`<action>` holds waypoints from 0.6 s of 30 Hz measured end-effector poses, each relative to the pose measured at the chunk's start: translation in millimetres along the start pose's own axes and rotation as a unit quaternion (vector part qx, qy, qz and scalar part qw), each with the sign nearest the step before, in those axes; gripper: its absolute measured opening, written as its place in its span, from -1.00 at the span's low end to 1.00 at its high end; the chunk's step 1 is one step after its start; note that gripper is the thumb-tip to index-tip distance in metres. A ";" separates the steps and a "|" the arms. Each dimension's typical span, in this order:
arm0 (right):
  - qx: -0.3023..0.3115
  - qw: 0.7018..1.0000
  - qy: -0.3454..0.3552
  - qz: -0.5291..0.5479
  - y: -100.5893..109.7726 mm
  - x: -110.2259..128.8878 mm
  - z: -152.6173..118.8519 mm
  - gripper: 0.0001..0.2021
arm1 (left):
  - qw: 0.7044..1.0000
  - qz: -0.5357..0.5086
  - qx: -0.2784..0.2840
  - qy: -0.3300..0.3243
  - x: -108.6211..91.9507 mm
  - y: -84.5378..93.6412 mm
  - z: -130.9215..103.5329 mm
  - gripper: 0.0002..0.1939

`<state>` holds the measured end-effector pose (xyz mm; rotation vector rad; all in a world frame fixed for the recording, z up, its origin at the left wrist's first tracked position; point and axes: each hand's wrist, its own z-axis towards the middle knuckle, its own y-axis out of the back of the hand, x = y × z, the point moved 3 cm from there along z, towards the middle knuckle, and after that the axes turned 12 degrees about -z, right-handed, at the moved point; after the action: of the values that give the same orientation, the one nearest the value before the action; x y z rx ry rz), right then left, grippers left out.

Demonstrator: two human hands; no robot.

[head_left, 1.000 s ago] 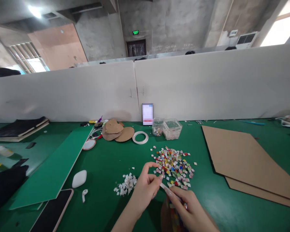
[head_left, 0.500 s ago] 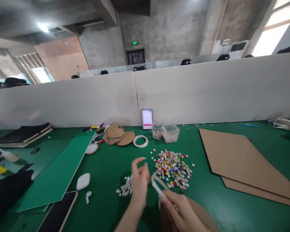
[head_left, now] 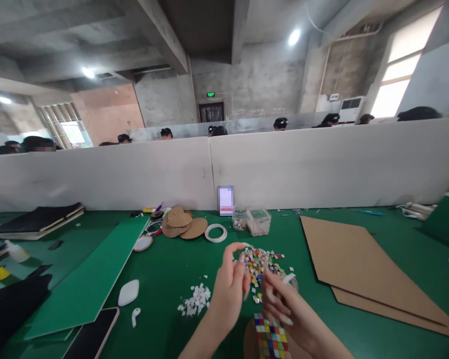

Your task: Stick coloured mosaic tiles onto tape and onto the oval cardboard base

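Note:
My right hand (head_left: pixel 290 304) is closed around a white tape roll (head_left: pixel 293 282); its ring shows partly behind the fingers. Left of it, my left hand (head_left: pixel 232 279) is raised with the index finger curved out and apart from the thumb, nothing clearly visible between them. Below my right hand is a surface covered in coloured mosaic tiles (head_left: pixel 271 338) in rows, with a brown cardboard piece (head_left: pixel 249 339) beside and under it. A pile of loose coloured tiles (head_left: pixel 260 262) lies behind both hands. White chips (head_left: pixel 195 301) are heaped to the left of my left forearm.
Brown boards (head_left: pixel 359 264) lie at the right. A green board (head_left: pixel 93 279), phone (head_left: pixel 93 334), earbud case (head_left: pixel 128 292) and earbud (head_left: pixel 135 316) are at the left. Cardboard discs (head_left: pixel 194 228), a white ring (head_left: pixel 216 233) and clear boxes (head_left: pixel 259 222) stand near the partition (head_left: pixel 322 169).
Both hands have moved right and up, and the tape roll has shifted behind my right hand. The tiled surface has come into sight. The camera view has tilted up.

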<state>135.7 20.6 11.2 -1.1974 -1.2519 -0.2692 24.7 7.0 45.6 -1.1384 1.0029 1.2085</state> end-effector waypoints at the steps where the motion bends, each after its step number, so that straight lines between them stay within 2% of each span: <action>1: 0.006 1.000 -0.015 -0.024 -3.9 3.2 2.3 -0.60 | 0.999 0.024 0.023 -0.006 -6.2 -5.7 0.0 -0.70; 3: 0.018 0.998 -0.011 -0.061 -13.4 10.0 7.9 -0.53 | 0.996 0.061 0.059 -0.015 -16.8 -11.8 2.1 -0.68; 6: -0.041 0.990 0.013 -0.137 -21.9 19.4 16.0 -0.57 | 0.994 0.054 0.095 -0.014 -25.6 -9.8 10.3 -0.66; 8: -0.061 0.981 0.028 -0.179 -26.2 24.4 20.0 -0.56 | 0.995 0.020 0.098 -0.008 -27.4 -3.6 17.2 -0.65; 11: -0.075 0.973 0.046 -0.212 -30.6 30.0 25.0 -0.53 | 0.997 -0.001 0.072 -0.013 -27.4 5.8 25.4 -0.66; 16: -0.112 0.961 0.057 -0.247 -31.4 32.8 31.4 -0.54 | 0.993 0.080 0.006 -0.082 -26.2 11.4 30.4 -0.70; 18: -0.127 0.955 0.065 -0.259 -29.6 31.6 31.3 -0.55 | 0.992 0.090 -0.017 -0.088 -24.4 10.8 31.0 -0.71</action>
<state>107.8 46.7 48.5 -1.0249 -1.4290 -0.9037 10.8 33.6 73.6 -0.9641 0.9676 1.4493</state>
